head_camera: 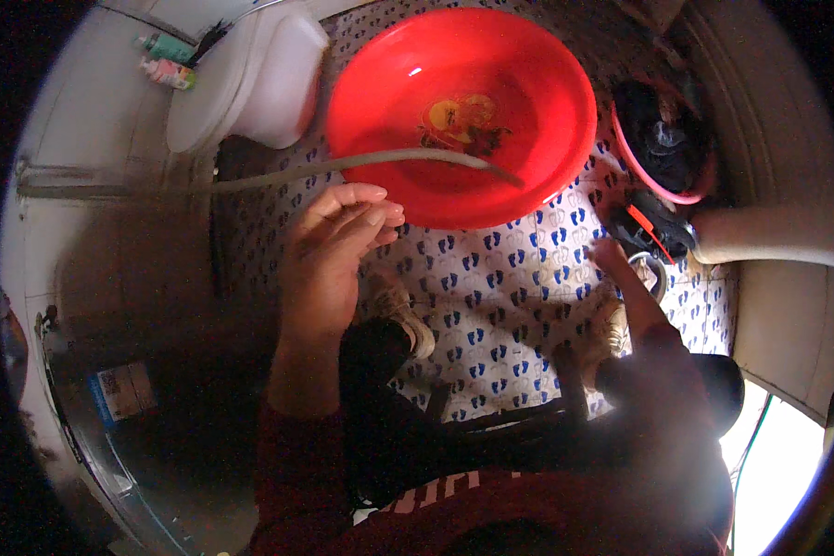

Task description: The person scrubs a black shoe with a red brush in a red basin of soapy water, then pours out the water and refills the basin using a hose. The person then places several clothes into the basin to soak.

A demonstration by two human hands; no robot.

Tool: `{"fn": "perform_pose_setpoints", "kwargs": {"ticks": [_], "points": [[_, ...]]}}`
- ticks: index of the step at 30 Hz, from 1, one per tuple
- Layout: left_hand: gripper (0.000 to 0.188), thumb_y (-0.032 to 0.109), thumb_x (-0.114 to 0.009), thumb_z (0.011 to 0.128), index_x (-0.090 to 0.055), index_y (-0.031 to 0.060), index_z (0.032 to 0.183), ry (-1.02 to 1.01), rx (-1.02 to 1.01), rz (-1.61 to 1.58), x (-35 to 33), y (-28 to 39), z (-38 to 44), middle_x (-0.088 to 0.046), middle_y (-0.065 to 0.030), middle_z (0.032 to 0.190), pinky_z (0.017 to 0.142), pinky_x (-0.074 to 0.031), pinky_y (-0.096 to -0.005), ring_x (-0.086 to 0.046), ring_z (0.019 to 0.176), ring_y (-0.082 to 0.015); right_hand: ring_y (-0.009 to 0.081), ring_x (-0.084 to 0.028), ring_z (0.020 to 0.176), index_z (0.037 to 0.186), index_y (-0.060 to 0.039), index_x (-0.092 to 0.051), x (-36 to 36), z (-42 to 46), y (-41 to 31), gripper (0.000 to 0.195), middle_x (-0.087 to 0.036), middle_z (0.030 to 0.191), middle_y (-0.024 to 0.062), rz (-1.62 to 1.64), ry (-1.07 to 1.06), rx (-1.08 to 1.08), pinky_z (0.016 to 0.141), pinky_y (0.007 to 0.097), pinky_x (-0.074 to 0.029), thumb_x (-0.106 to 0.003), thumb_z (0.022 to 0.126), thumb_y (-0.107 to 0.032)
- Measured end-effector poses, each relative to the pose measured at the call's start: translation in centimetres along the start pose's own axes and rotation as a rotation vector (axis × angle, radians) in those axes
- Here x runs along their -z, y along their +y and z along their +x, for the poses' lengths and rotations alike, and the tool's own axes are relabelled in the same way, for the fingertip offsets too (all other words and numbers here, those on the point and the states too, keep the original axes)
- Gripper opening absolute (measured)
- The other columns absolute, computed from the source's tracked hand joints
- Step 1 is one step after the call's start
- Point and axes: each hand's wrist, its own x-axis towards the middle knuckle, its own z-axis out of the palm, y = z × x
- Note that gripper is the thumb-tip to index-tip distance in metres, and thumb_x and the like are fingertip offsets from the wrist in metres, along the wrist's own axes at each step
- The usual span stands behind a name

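A large red plastic basin (353,90) stands on the floor before me, with a yellow and dark printed pattern at its bottom. A pale hose (389,158) runs in from the left wall and arches over the basin's near rim, its end hanging above the inside. Just below the hose, my left hand (330,247) is raised with loosely bent fingers, a gap beside the thumb and nothing held. My right hand (608,256) is lower right, close to black shoes (639,233) and a small grey container (659,274). Blur hides its fingers.
A white toilet (278,76) stands upper left, with a green bottle (169,48) and a pink bottle (169,73) beside it. A pink basin (667,196) holds dark cloth (657,139) at right. A thick white pipe (771,236) juts in below. Footprint-patterned flooring (486,292) lies underfoot.
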Motion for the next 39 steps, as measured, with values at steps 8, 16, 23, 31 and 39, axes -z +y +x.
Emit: {"fn": "perform_pose_setpoints", "kwargs": {"ticks": [8, 16, 23, 31, 39], "points": [[0.022, 0.012, -0.06, 0.089, -0.058, 0.0016, 0.109, 0.071, -0.034, -0.049, 0.6, -0.1, 0.5, -0.068, -0.0113, 0.097, 0.082, -0.05, -0.0332, -0.066, 0.092, -0.02, 0.0239, -0.061, 0.079, 0.1, -0.0061, -0.059, -4.3, 1.5, -18.6, 0.02, -0.062, 0.086, 0.0083, 1.73, -0.033, 0.061, 0.07, 0.0407, -0.056, -0.064, 0.088, -0.02], [0.02, 0.014, -0.062, 0.087, -0.059, 0.0042, 0.105, 0.107, -0.075, -0.078, 0.9, -1.0, 1.4, -0.068, -0.0109, 0.095, 0.083, -0.05, -0.0335, -0.065, 0.088, -0.0195, 0.0311, -0.063, 0.093, 0.116, -0.0032, -0.056, -10.3, -10.1, -20.1, 0.034, -0.062, 0.109, 0.0139, 1.874, -0.001, -0.048, 0.084, 0.0452, -0.054, -0.067, 0.089, -0.021], [0.02, 0.01, -0.066, 0.084, -0.061, 0.0035, 0.102, 0.12, -0.042, -0.095, 0.6, -1.8, 1.5, -0.067, -0.0095, 0.093, 0.079, -0.052, -0.032, -0.065, 0.087, -0.0185, 0.0259, -0.063, 0.083, 0.106, -0.0032, -0.058, -12.5, -18.4, -16.6, 0.027, -0.062, 0.092, 0.01, 1.737, 0.05, -0.211, 0.074, 0.0385, -0.055, -0.06, 0.092, -0.026], [0.022, 0.008, -0.066, 0.085, -0.06, 0.0028, 0.105, 0.119, 0.002, -0.112, -0.4, -2.3, 0.8, -0.065, -0.0106, 0.098, 0.083, -0.051, -0.0339, -0.064, 0.09, -0.02, 0.0295, -0.065, 0.081, 0.108, -0.0044, -0.06, -10.8, -18.4, -11.7, 0.034, -0.065, 0.089, 0.0138, 1.27, -0.183, -0.206, 0.072, 0.0398, -0.054, -0.064, 0.087, -0.032], [0.021, 0.009, -0.064, 0.086, -0.06, 0.0015, 0.105, 0.05, 0.012, -0.099, -2.5, -3.0, 0.6, -0.066, -0.0108, 0.097, 0.08, -0.051, -0.0317, -0.064, 0.088, -0.0187, 0.0338, -0.067, 0.083, 0.112, -0.0068, -0.064, 8.2, -7.2, -7.4, 0.044, -0.068, 0.091, 0.0187, -0.355, 0.094, 0.616, 0.077, 0.0426, -0.054, -0.069, 0.081, -0.038]]}}
